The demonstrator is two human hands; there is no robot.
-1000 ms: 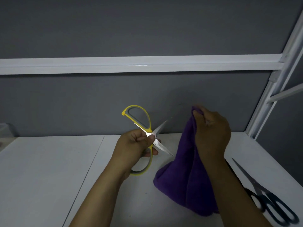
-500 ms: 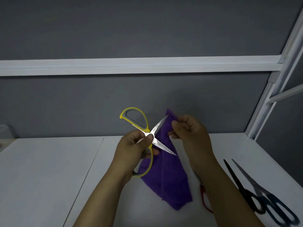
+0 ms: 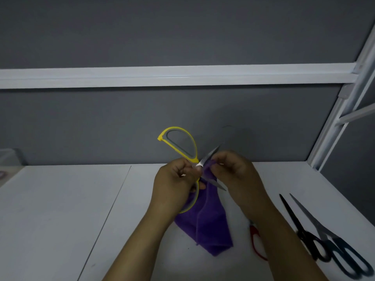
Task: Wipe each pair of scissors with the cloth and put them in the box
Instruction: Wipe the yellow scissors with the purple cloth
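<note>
L hand (image 3: 174, 183): yellow scissors (image 3: 193, 151); R hand (image 3: 235, 171): cloth (image 3: 209, 226)

Red scissors (image 3: 256, 243) mostly hidden behind the right forearm (image 3: 269, 230), pale container (image 3: 9, 157) cut off by left edge

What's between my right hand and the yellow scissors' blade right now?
Only the purple cloth: the right hand pinches it against the upper blade of the yellow scissors near the pivot, while the left hand grips them.

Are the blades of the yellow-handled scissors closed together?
No, the yellow-handled scissors are spread open in the left hand, while the right hand pinches the purple cloth on one blade.
</note>
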